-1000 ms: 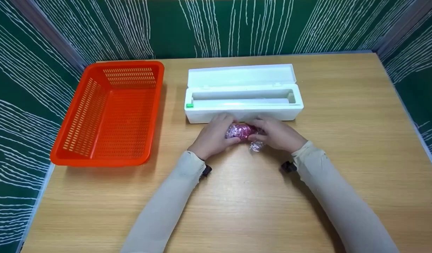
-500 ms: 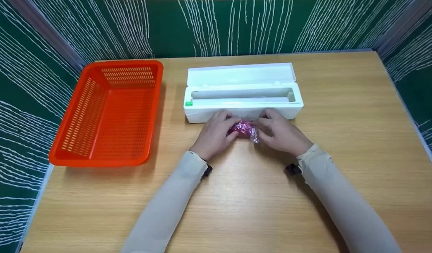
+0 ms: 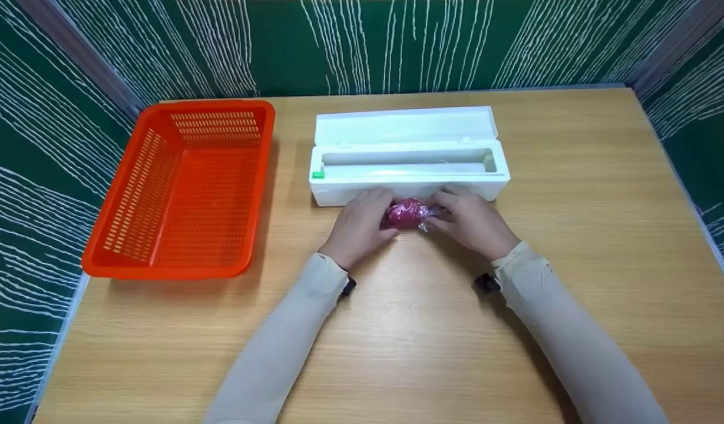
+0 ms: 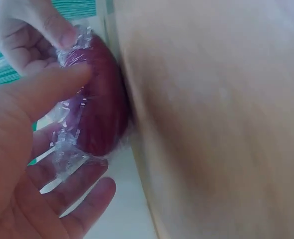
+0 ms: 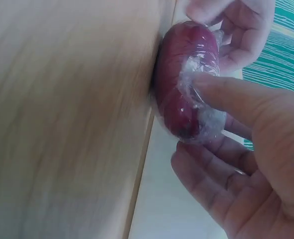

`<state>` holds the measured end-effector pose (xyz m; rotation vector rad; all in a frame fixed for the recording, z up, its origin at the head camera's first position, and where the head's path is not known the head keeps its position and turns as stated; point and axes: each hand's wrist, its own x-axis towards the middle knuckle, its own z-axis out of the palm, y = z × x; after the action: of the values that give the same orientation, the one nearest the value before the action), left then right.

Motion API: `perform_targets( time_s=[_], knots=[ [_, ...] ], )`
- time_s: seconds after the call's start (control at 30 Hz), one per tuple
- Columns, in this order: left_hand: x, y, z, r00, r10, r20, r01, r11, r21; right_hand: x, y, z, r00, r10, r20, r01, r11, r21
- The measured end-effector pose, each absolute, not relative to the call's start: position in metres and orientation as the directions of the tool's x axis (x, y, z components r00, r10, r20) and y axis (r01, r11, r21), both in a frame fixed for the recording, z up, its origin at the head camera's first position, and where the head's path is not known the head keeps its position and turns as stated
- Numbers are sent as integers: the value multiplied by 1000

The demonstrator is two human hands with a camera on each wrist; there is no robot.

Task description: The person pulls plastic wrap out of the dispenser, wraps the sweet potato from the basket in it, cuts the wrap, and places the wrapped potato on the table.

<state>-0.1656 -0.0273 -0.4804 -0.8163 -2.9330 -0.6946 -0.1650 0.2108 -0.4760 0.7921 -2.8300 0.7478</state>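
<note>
A smooth, dark red oblong item (image 3: 405, 213), wrapped in crinkled cling film (image 5: 209, 117), sits on the table just in front of a white cling film dispenser (image 3: 397, 193). Its exact kind is unclear. My left hand (image 3: 360, 227) holds its left end, with the thumb pressing on the wrapped side in the left wrist view. At the other end, my right hand (image 3: 473, 224) grips the item and the gathered film, thumb on top and fingers behind. The hands partly hide both ends. The dispenser's lid (image 3: 403, 126) is raised, and a small green piece (image 3: 318, 175) sits on its front left edge.
An orange-red plastic basket (image 3: 244, 235) with slotted walls stands to the left of the dispenser. The wooden table (image 3: 409, 341) meets green, white-streaked panels (image 3: 385, 47) at the back and sides.
The wrapped item has turned between the hands, showing more of its red surface. The loose film at its right end has been tucked in, and the right hand has shifted slightly.
</note>
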Motion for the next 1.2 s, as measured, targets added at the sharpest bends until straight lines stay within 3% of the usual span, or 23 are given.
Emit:
perform_targets(
  time_s=[0.3, 0.6, 1.2],
  knots=[
    [-167, -31, -477, -855, 495, 155, 508, 739, 444, -170, 213, -476, -876, -439, 199, -479, 748, -460],
    [-175, -31, -477, -880, 459, 126, 457, 740, 493, -179, 215, -475, -924, -369, 98, -359, 753, -552],
    [-163, -31, -468, -896, 439, 63, 403, 749, 526, -168, 226, -474, -905, -421, 65, -377, 720, -582]
  ],
)
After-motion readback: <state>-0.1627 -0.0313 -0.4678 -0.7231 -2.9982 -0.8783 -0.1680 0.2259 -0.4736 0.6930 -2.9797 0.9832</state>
